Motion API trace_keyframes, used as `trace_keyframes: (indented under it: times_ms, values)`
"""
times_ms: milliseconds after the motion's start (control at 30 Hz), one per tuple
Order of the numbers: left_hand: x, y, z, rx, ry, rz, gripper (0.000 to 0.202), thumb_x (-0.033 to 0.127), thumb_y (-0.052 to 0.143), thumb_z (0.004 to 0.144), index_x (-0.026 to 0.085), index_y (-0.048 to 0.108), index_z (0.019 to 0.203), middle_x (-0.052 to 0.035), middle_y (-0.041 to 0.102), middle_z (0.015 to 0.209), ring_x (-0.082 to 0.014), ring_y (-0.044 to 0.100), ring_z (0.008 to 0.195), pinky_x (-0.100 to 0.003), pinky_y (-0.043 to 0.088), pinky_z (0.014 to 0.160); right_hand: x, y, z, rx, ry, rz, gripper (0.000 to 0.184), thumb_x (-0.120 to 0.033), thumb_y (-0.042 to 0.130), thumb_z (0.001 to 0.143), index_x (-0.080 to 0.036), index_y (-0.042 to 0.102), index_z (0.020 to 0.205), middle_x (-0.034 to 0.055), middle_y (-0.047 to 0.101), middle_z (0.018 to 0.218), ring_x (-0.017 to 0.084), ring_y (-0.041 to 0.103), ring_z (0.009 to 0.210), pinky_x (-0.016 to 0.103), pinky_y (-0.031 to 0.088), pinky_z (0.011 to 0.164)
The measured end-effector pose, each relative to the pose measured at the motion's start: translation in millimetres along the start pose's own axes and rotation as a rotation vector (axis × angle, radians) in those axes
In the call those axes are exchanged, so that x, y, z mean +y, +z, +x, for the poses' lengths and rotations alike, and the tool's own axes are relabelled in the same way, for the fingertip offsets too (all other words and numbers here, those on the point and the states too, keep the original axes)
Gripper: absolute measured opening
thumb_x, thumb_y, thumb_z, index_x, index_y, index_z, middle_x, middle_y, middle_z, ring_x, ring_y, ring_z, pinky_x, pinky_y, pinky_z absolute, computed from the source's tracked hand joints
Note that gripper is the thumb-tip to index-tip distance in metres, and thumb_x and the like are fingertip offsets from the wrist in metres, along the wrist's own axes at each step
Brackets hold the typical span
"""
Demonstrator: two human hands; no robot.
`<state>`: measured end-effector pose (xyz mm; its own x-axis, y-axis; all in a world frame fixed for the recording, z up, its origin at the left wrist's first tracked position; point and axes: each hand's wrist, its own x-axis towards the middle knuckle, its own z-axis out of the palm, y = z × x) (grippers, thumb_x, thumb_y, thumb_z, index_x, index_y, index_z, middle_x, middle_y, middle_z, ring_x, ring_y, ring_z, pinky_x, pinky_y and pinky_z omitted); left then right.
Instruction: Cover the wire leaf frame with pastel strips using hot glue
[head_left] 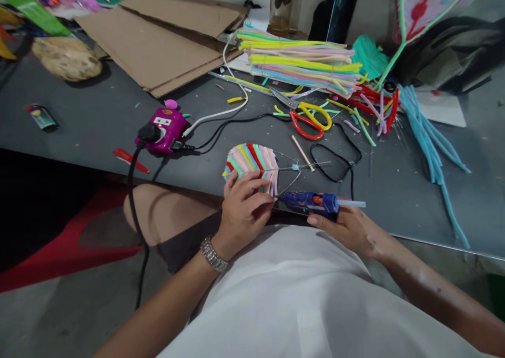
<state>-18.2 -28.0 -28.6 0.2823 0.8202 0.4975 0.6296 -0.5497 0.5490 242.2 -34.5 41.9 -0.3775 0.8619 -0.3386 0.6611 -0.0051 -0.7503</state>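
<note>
My left hand, a metal watch on its wrist, pinches the near edge of a wire leaf frame half covered with coloured pipe-cleaner strips, lying at the grey table's front edge. My right hand grips a blue glue gun held sideways, its nozzle pointing left at the strips by my left fingers. A glue stick pokes out of the gun's back end.
A purple power strip with black and white cables sits to the left. Red-and-yellow scissors, a stack of pastel pipe cleaners, loose blue ones, cardboard sheets and a small wooden stick lie beyond.
</note>
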Motion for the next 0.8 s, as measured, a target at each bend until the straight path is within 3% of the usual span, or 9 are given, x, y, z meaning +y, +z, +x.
trace_keyframes:
  times_ms: [433,633,800]
  values:
    - [1.1,-0.1,0.8,0.010,0.021,-0.020,0.014,0.011,0.067,0.086,0.025,0.067,0.087,-0.0038,0.075,0.114,-0.0278,0.063,0.129,-0.061,0.031,0.120,3.1,2.1,-1.4,0.023,-0.033,-0.015,0.036,-0.055,0.059,0.096,-0.022,0.074,0.099,0.0077,0.076,0.104,0.024,0.070,0.089,0.036,0.058,0.080]
    - [2.2,-2.0,1.7,-0.023,0.002,-0.012,0.013,0.013,0.065,0.085,0.026,0.066,0.086,-0.0014,0.077,0.114,-0.0275,0.062,0.130,-0.060,0.030,0.121,1.3,1.9,0.3,0.024,-0.071,-0.052,0.038,-0.055,0.056,0.099,-0.022,0.074,0.094,0.0064,0.075,0.105,0.023,0.069,0.093,0.034,0.056,0.085]
    - [1.7,-3.9,1.6,-0.067,0.009,-0.016,0.015,0.011,0.064,0.085,0.026,0.063,0.085,0.0004,0.080,0.113,-0.0286,0.061,0.133,-0.061,0.027,0.122,-4.2,-3.2,3.8,-0.027,-0.105,-0.091,0.036,-0.052,0.053,0.101,-0.024,0.073,0.109,0.0053,0.075,0.110,0.022,0.069,0.096,0.032,0.054,0.086]
